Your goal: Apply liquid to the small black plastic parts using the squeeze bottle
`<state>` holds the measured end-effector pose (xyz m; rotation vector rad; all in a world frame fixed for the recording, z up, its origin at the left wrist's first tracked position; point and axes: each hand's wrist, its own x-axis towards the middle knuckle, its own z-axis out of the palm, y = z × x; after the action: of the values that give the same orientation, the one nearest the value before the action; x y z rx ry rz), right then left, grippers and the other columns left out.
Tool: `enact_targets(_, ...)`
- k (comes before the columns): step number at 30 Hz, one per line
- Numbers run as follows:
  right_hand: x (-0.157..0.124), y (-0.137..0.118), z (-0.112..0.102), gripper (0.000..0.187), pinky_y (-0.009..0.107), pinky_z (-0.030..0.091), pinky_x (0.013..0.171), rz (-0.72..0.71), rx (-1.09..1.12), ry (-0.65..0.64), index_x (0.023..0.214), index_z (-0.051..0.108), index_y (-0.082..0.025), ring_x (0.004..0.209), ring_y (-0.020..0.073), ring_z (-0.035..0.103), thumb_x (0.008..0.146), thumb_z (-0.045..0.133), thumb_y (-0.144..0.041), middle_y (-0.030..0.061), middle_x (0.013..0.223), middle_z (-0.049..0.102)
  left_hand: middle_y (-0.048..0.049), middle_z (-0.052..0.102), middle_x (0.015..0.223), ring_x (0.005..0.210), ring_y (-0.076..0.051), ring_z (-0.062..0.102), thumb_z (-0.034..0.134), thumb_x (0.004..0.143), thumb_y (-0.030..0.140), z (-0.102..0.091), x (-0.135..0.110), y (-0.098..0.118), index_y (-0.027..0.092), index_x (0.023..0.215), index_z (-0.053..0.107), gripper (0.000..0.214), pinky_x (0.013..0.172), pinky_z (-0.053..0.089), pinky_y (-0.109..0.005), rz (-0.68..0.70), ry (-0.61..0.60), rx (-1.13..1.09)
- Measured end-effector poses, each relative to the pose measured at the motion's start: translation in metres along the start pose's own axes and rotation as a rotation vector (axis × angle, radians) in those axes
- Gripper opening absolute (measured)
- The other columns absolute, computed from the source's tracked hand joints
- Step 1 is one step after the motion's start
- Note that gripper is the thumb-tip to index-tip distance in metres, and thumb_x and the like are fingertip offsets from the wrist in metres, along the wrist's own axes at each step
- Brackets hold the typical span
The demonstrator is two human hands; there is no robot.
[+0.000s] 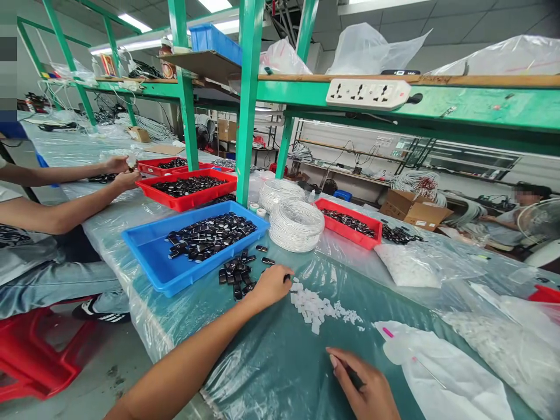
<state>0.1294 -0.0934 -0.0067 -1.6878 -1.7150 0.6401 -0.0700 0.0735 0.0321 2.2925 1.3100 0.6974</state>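
While the left hand [272,286] pinches a small black piece [287,278] in curled fingers, just beside the white bits [314,310], a light, steady grip would likely serve best; the piece looks stubby, partly hidden; on the right hand [364,384], thumb and forefinger sit close, holding what one cannot tell; loose black cases [236,274] and a blue tray [151,251] lie beyond.

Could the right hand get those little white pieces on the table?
Probably yes. The right hand is near the little white pieces, and only shiny green tabletop shows between them, so nothing seems to block it.
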Motion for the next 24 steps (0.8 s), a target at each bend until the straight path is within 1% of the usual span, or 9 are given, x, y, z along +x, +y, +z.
enact_targets(3,-0.001,0.002,0.0,0.037,0.02,0.053,0.054,-0.005,-0.007,-0.019,0.102,0.068,-0.028,0.082,0.0212,0.066,0.083,0.045,-0.05,0.0045,0.103,0.067,-0.0106,0.067,0.095,0.096,-0.027,0.058,0.051,0.079,0.021,-0.005,0.007,-0.011,0.019,0.087,0.071,0.022,0.078,0.043,-0.031,-0.114,0.056,0.064)
enact_targets(5,-0.001,0.002,0.0,0.036,0.02,0.053,0.053,-0.008,-0.014,-0.028,0.102,0.067,-0.028,0.081,0.0209,0.067,0.083,0.045,-0.05,0.0045,0.102,0.068,-0.0137,0.065,0.094,0.098,-0.029,0.057,0.052,0.081,0.024,-0.01,0.012,-0.02,0.016,0.083,0.07,0.02,0.082,0.042,-0.036,-0.203,0.102,0.105)
enact_targets(7,-0.001,0.002,0.0,0.036,0.02,0.053,0.054,-0.018,-0.023,-0.021,0.101,0.068,-0.028,0.081,0.0204,0.067,0.083,0.045,-0.049,0.0043,0.101,0.068,-0.0144,0.063,0.098,0.098,-0.028,0.056,0.053,0.083,0.026,-0.017,0.017,-0.031,0.013,0.089,0.067,0.02,0.084,0.043,-0.039,-0.278,0.136,0.128)
enact_targets(11,-0.002,0.0,0.001,0.033,0.02,0.053,0.059,-0.05,-0.045,0.021,0.099,0.068,-0.028,0.081,0.0195,0.067,0.083,0.047,-0.047,0.0029,0.098,0.069,-0.0086,0.055,0.112,0.097,-0.02,0.055,0.05,0.087,0.03,-0.031,0.023,-0.051,0.016,0.109,0.055,0.026,0.083,0.047,-0.038,-0.375,0.176,0.131)
enact_targets(14,-0.003,0.0,0.001,0.033,0.021,0.053,0.062,-0.069,-0.064,0.025,0.099,0.068,-0.028,0.082,0.0195,0.066,0.084,0.045,-0.046,0.0034,0.099,0.069,-0.0083,0.053,0.114,0.098,-0.02,0.055,0.05,0.087,0.03,-0.032,0.024,-0.06,0.017,0.112,0.052,0.028,0.082,0.048,-0.038,-0.414,0.195,0.112)
enact_targets(18,-0.003,0.001,0.002,0.034,0.021,0.053,0.061,-0.064,-0.089,-0.001,0.1,0.067,-0.026,0.081,0.0193,0.066,0.085,0.043,-0.045,0.0047,0.097,0.069,-0.0126,0.053,0.117,0.11,-0.027,0.048,0.055,0.083,0.024,-0.027,0.024,-0.062,0.011,0.103,0.058,0.023,0.091,0.04,-0.046,-0.422,0.206,0.051)
enact_targets(20,-0.003,0.001,0.003,0.034,0.02,0.053,0.059,-0.059,-0.095,0.009,0.099,0.067,-0.025,0.081,0.0188,0.066,0.086,0.042,-0.045,0.0044,0.097,0.069,-0.0157,0.054,0.115,0.116,-0.031,0.044,0.058,0.079,0.019,-0.026,0.025,-0.058,0.011,0.096,0.063,0.019,0.094,0.036,-0.045,-0.39,0.193,-0.022)
enact_targets(22,-0.003,0.001,0.003,0.034,0.019,0.052,0.058,-0.055,-0.098,0.01,0.099,0.067,-0.026,0.083,0.0184,0.066,0.086,0.042,-0.045,0.0038,0.099,0.068,-0.0152,0.06,0.107,0.109,-0.031,0.05,0.056,0.078,0.022,-0.025,0.027,-0.051,0.012,0.096,0.064,0.022,0.09,0.04,-0.04,-0.33,0.143,-0.138)
enact_targets(24,-0.003,0.001,0.002,0.034,0.018,0.052,0.056,-0.048,-0.1,-0.002,0.1,0.066,-0.026,0.083,0.018,0.066,0.086,0.042,-0.045,0.0032,0.099,0.068,-0.0118,0.066,0.094,0.09,-0.025,0.061,0.051,0.082,0.031,-0.026,0.028,-0.042,0.014,0.1,0.064,0.028,0.077,0.047,-0.034,-0.255,0.045,-0.29)
